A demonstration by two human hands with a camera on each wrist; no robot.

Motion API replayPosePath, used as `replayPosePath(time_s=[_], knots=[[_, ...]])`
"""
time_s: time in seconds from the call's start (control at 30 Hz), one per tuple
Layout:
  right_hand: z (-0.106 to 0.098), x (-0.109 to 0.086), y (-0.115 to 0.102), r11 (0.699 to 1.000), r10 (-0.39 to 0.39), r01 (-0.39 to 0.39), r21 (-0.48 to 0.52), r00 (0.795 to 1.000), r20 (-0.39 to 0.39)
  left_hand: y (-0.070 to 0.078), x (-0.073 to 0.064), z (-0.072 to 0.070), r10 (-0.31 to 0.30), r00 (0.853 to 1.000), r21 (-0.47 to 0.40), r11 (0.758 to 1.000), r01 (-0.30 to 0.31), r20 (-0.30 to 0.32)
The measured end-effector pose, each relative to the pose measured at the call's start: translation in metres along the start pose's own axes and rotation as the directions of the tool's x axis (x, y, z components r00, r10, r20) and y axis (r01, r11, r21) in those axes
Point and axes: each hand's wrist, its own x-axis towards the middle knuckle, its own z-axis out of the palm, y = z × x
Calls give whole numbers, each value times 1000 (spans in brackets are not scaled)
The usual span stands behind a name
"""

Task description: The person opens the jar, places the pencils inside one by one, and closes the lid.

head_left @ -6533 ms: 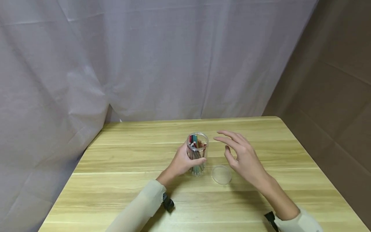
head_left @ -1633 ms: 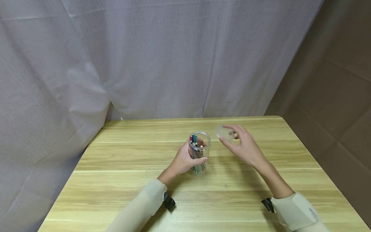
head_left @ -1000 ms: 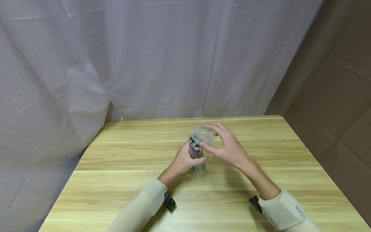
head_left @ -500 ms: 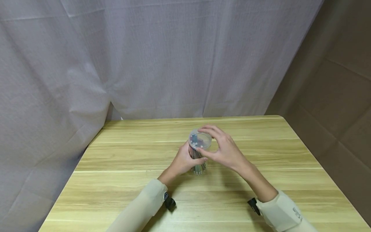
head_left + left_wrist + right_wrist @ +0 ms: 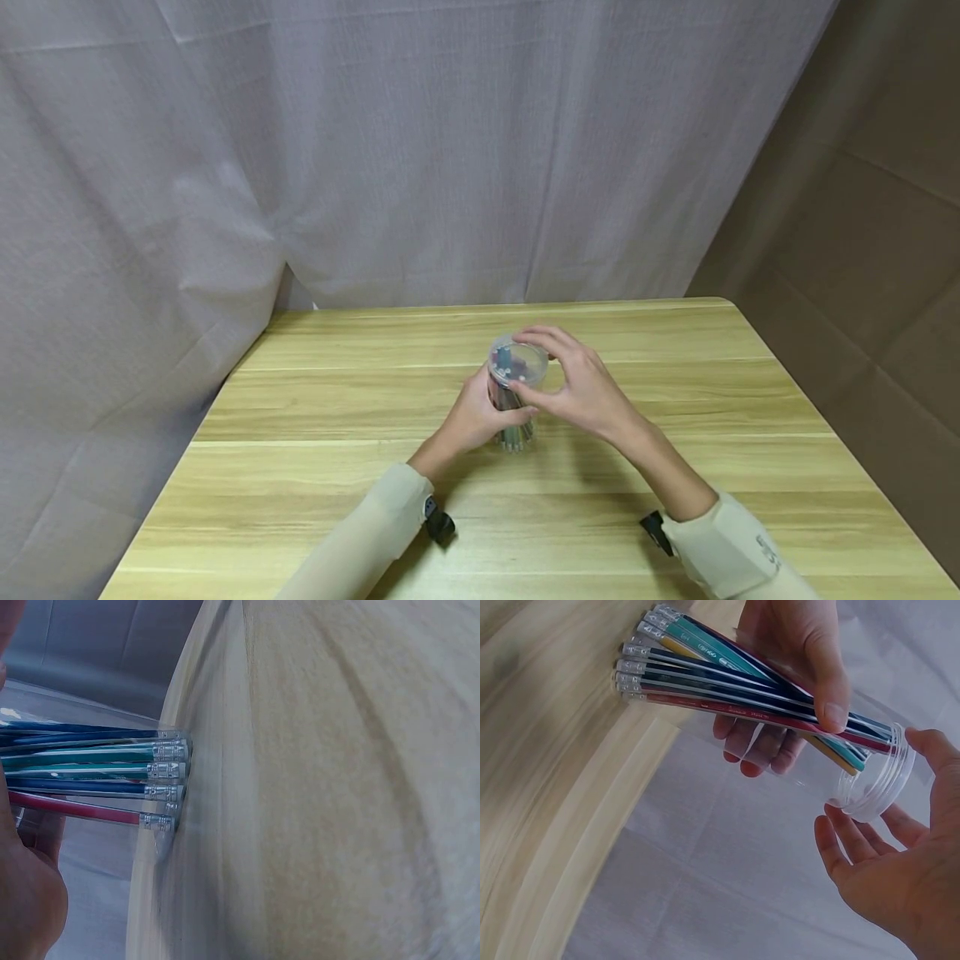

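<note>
A clear plastic jar (image 5: 516,435) of pencils stands upright near the middle of the table. My left hand (image 5: 471,414) grips its side, fingers wrapped behind and thumb across the front. On top sits the clear lid (image 5: 527,360), held at its rim between the thumb and fingers of my right hand (image 5: 585,385). Through the wall, the right wrist view shows red, teal, dark blue and yellow pencils (image 5: 735,686), leaning at different angles. Their metal-and-eraser ends (image 5: 169,771) rest at the jar's bottom. Whether the lid is fully seated I cannot tell.
The wood-grain table (image 5: 300,408) spreads round the jar. Behind it hangs a pale grey cloth (image 5: 420,150), and a brown panel (image 5: 862,250) rises on the right. Black wrist cameras, such as the left one (image 5: 438,523), sit at both sleeves.
My right hand took the lid off the table, carried it left over the jar and lowered it onto the mouth. In the last half second little moved. The left hand kept its grip throughout.
</note>
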Motion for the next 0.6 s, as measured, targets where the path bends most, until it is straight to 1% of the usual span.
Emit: replayPosePath(time_s=[0.23, 0.37, 0.5, 0.6], knots=[[-1, 3, -1, 1000, -6, 6, -16, 1000, 27, 1, 0, 0, -3, 1000, 18, 1000, 3, 0], [-1, 3, -1, 1000, -4, 5, -23, 999, 41, 0, 0, -1, 15, 1000, 16, 1000, -16, 7], [0, 2, -1, 1000, 10, -9, -23, 999, 31, -1, -1, -2, 37, 999, 3, 999, -37, 12], [1, 0, -1, 1000, 19, -18, -20, 1000, 12, 0, -1, -2, 39, 999, 6, 999, -39, 12]])
